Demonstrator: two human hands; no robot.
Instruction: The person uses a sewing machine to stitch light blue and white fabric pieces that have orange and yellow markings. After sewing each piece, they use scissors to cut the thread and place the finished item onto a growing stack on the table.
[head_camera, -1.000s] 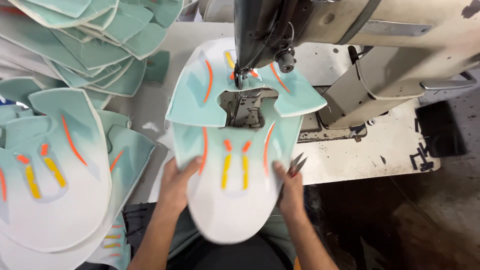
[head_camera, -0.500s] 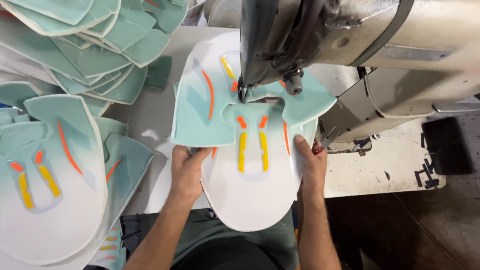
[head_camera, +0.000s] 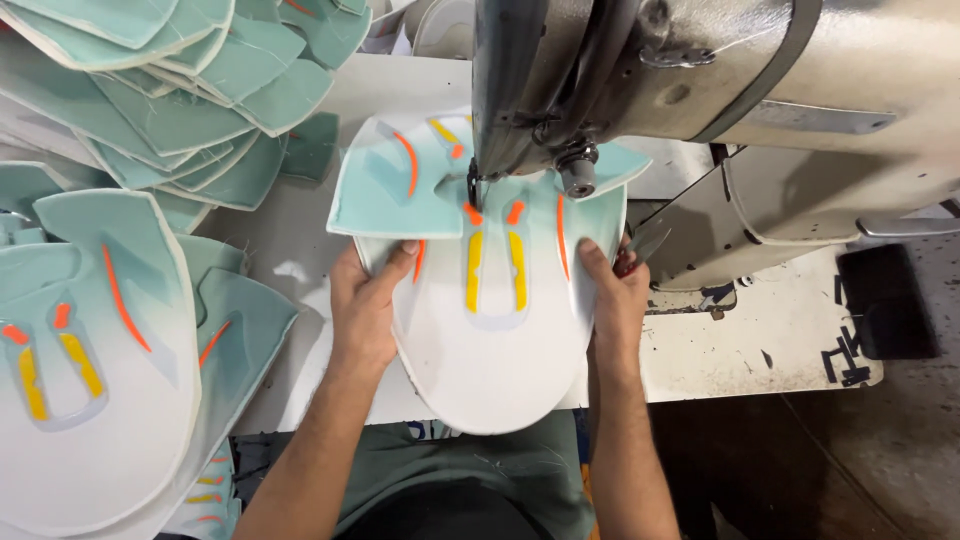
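Shoe upper panel, pinched at both edges by our left hand and right hand, risked skewing under the sewing machine needle.

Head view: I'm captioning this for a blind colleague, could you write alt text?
Two hands, left hand and right hand, hold a white and mint shoe upper panel with orange and yellow stripes under the sewing machine. Stacks of matching panels lie to the left on the white table.
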